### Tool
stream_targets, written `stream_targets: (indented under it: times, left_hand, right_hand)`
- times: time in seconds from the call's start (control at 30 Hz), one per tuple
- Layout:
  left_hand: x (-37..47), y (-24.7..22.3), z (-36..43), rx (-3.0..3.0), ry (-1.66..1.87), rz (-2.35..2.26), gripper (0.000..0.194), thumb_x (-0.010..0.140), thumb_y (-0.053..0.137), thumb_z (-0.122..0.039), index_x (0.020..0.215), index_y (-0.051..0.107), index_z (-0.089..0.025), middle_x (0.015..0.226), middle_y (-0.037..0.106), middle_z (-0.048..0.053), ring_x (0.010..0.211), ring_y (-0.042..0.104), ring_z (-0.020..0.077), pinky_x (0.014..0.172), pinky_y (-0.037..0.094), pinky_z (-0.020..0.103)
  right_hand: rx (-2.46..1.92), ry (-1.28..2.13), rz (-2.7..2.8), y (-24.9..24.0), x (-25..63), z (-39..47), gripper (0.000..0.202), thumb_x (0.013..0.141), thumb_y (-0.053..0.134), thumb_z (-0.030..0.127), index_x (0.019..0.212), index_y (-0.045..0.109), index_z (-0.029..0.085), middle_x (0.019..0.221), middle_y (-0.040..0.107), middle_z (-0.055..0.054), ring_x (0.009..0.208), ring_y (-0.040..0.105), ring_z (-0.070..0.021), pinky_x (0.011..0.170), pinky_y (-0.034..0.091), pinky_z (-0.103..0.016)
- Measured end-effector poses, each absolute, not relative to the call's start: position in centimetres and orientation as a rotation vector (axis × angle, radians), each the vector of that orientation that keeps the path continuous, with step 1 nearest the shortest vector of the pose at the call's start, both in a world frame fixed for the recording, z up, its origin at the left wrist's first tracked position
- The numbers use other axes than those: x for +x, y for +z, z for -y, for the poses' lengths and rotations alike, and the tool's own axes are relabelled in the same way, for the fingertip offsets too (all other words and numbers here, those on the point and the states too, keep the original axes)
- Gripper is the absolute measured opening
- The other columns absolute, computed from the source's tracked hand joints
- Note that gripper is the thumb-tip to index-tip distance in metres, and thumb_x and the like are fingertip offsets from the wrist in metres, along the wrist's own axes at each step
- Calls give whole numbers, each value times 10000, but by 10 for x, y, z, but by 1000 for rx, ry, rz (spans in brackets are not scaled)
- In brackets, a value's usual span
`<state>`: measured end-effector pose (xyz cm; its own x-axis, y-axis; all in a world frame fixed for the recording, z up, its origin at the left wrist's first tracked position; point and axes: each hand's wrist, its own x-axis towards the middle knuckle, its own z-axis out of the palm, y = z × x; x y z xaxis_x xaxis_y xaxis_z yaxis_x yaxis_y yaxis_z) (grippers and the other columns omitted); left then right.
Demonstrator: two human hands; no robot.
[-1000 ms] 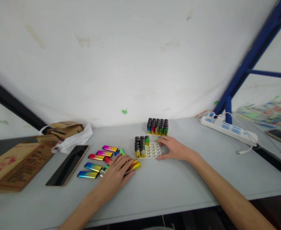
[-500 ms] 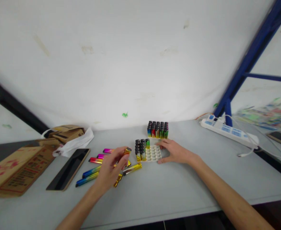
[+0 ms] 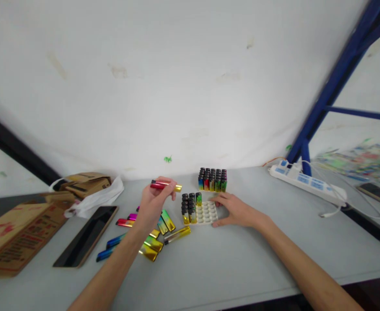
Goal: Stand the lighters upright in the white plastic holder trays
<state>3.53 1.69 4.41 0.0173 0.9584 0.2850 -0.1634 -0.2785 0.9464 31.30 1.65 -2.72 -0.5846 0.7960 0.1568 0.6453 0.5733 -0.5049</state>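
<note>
A red and gold lighter [image 3: 159, 185] is pinched in my left hand [image 3: 157, 196], raised above the loose lighters [image 3: 150, 248] lying on the table. My right hand [image 3: 232, 210] has its thumb and fingers spread at the right edge of a white tray [image 3: 207, 213] with round holes. Several black-topped lighters [image 3: 189, 208] stand upright in the tray's left part, with a green one [image 3: 198, 199] beside them at the back. Behind the tray stands a full block of upright coloured lighters [image 3: 212, 179].
On the left are a cardboard box [image 3: 18, 235], a white plastic bag [image 3: 96, 198] and a dark phone [image 3: 86, 236]. A white power strip [image 3: 308, 183] with cables lies at the right, near a blue metal frame [image 3: 326, 99].
My left hand has turned and risen slightly, and the lighter in it now lies level, showing its red side. My right hand stays at the tray. The view has shifted slightly.
</note>
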Motion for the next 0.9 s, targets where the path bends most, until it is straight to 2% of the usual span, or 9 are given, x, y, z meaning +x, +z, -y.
stream_targets:
  times: [0.07,0.1,0.17,0.3,0.37,0.47,0.7,0.9]
  left_hand:
    - [33,39,-17,1268,1411,-846,231,830,750,-358,824,633,-159,865,665,31,760,637,146,732,538,295]
    - [31,38,-17,1245,1377,-813,239,839,741,-364,829,607,-167,868,661,32,797,648,165,751,548,315]
    - [29,36,-18,1189,1302,-757,262,839,742,-357,823,548,-183,778,618,7,722,620,156,650,536,294]
    - [23,31,-19,1014,1191,-721,294,826,741,-337,785,487,-195,554,361,-90,460,349,64,442,309,166]
    - [20,28,-19,954,1096,-686,324,832,697,-430,752,489,-194,518,276,-103,417,234,51,412,226,156]
    - [20,24,-17,929,1005,-662,431,832,619,-564,665,466,-196,485,201,-108,398,145,51,384,168,161]
    - [29,17,-13,1018,1007,-798,519,823,636,-589,575,393,-203,430,267,-102,353,146,41,343,134,172]
    - [32,10,-13,1169,1070,-914,488,833,642,-520,570,369,-212,407,231,-118,346,192,40,338,151,157]
  right_hand:
    - [-1155,562,2447,-27,313,-17,799,732,796,650,1330,590,162,1204,637,-143,1109,606,-306,992,487,-442]
    - [-1149,557,2452,-28,314,-17,796,735,794,650,1328,590,159,1204,636,-143,1109,604,-306,992,487,-444]
    - [-1147,554,2459,-29,314,-18,792,737,790,655,1322,590,160,1202,635,-141,1104,603,-306,986,491,-447]
    - [-1169,563,2456,-30,316,-18,782,738,784,662,1318,588,177,1211,631,-138,1100,605,-308,977,496,-450]
    - [-1155,559,2463,-31,316,-18,770,748,779,656,1318,586,176,1210,629,-141,1096,605,-308,974,498,-454]
    - [-1147,558,2461,-32,316,-19,762,750,785,643,1319,582,178,1187,633,-138,1072,609,-304,954,506,-456]
    - [-1160,567,2447,-33,317,-18,754,750,791,635,1324,581,193,1161,626,-124,1054,603,-294,940,507,-439]
    - [-1168,577,2450,-32,317,-18,756,749,786,643,1311,585,178,1151,632,-128,1044,608,-292,933,510,-431]
